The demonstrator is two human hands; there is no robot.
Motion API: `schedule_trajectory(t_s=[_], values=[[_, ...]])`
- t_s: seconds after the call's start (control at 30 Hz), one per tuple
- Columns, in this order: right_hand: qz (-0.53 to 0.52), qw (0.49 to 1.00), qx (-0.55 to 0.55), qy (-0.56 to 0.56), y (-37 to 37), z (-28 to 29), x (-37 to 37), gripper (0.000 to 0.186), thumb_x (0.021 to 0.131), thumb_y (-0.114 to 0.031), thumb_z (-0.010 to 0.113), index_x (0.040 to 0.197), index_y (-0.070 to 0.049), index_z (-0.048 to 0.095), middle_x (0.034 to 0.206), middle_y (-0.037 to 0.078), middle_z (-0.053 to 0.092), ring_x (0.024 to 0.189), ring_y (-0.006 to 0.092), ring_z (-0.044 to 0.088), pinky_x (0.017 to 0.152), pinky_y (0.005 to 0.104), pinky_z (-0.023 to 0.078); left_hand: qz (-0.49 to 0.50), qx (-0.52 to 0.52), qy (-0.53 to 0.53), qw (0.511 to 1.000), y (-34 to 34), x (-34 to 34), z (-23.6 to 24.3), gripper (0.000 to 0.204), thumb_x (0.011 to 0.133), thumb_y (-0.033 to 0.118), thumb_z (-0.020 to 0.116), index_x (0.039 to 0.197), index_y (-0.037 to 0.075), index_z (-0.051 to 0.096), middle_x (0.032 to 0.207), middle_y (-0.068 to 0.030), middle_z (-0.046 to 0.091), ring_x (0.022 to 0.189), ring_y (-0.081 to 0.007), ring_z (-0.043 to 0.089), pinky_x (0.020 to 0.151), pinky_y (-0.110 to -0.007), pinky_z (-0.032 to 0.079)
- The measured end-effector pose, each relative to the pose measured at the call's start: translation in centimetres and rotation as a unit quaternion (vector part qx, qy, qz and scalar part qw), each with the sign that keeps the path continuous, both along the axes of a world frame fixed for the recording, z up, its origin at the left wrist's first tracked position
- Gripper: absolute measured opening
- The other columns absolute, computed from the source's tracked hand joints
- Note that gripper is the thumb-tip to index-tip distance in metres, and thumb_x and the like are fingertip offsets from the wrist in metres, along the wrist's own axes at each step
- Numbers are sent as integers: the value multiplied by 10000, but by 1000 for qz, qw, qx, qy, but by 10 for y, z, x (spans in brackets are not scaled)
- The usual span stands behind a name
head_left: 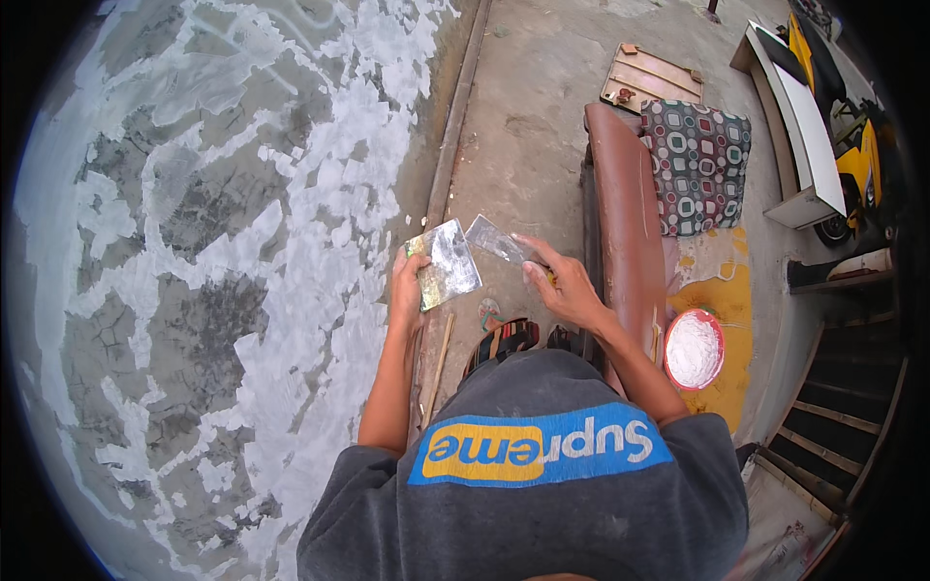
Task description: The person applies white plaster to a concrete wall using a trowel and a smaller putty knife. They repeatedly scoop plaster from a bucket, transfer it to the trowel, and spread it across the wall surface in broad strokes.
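Note:
My left hand [408,281] is closed on a flat, square metal plate [449,263], smeared with a whitish residue, with the thumb lying over its near face. My right hand [569,287] grips a putty knife [499,242] with a wide flat blade. The blade's tip points up and left, close to the plate's upper right corner; whether the two touch I cannot tell. On the left stands a grey cement wall [199,363] with patches and streaks of white putty. To the right of my right forearm, a red-rimmed bowl [721,347] holds white putty [692,351].
A brown padded bench [625,213] runs along my right, with a patterned cushion [696,165] beside it. Past it lie a wooden panel [653,79], a white tabletop [796,126] and a yellow motorbike [857,169]. A thin stick [441,358] leans near the wall's foot. Wooden slats [838,418] stand lower right.

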State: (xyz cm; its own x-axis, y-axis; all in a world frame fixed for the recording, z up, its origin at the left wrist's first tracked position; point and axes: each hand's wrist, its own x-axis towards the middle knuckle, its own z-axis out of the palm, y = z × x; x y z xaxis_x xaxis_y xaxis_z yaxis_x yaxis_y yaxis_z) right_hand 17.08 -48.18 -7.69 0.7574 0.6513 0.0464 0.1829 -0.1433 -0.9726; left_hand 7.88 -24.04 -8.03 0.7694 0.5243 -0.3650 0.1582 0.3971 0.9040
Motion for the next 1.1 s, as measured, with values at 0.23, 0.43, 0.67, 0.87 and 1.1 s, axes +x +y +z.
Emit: schedule_trajectory(t_s=[0.23, 0.43, 0.67, 0.87, 1.1], values=[[-44, 912, -28, -408, 2, 0, 8, 547, 746, 24, 600, 1211, -260, 654, 891, 66, 581, 755, 223, 571, 640, 344, 476, -65, -131, -17, 989, -20, 1, 26, 406, 822, 77, 467, 1207, -35, 533, 1062, -109, 638, 872, -175, 659, 770, -315, 554], [-19, 895, -88, -436, -24, -34, 13, 593, 702, 38, 614, 1205, -272, 661, 900, 55, 585, 735, 221, 546, 632, 344, 470, -68, -102, -59, 991, -1, -5, 52, 473, 817, 60, 452, 1278, -36, 493, 1097, -114, 634, 907, -173, 659, 799, -305, 550], [-37, 903, 4, -429, 1, -7, 0, 597, 691, 47, 637, 1192, -274, 671, 885, 51, 586, 732, 215, 542, 621, 325, 459, -62, -139, -75, 986, -8, -2, 40, 481, 815, 55, 449, 1287, -38, 480, 1104, -122, 633, 904, -174, 661, 799, -314, 550], [20, 993, 102, -56, -13, -13, 6, 193, 869, -116, 640, 1048, -89, 706, 675, 8, 568, 566, 123, 523, 506, 268, 417, -69, -109, -42, 991, 0, -6, 45, 496, 812, 71, 465, 1296, -36, 460, 1087, -132, 633, 886, -184, 666, 782, -315, 557], [237, 942, 12, 235, 0, -8, 24, 423, 970, -361, 556, 719, -29, 632, 529, -20, 516, 431, 45, 460, 410, 211, 329, -115, -178, -66, 975, -12, -3, 44, 479, 798, 61, 459, 1266, -43, 488, 1079, -142, 642, 863, -185, 681, 744, -307, 570]])
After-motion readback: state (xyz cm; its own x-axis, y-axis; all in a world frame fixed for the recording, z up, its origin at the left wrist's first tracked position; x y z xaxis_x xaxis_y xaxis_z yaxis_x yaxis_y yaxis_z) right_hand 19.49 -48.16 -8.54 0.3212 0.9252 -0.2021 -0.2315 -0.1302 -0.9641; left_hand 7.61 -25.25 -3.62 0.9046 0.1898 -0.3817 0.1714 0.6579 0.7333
